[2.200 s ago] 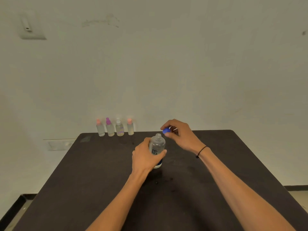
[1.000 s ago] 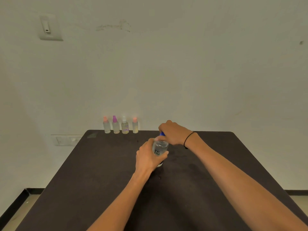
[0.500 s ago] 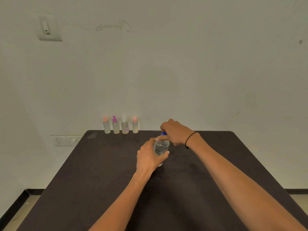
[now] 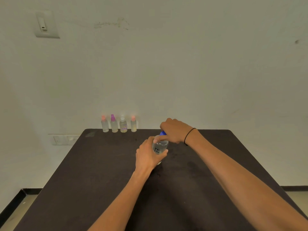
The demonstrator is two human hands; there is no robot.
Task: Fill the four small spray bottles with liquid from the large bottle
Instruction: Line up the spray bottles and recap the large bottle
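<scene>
Though capped, large bottle (image 4: 159, 148) within left hand (image 4: 146, 155)

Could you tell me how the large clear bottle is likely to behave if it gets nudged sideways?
The large bottle stands tall on a narrow base, so it would probably tip rather than slide. Its clear, smooth wall looks slippery. The left hand grips its body while the right hand holds the blue cap, which likely steadies it.
</scene>
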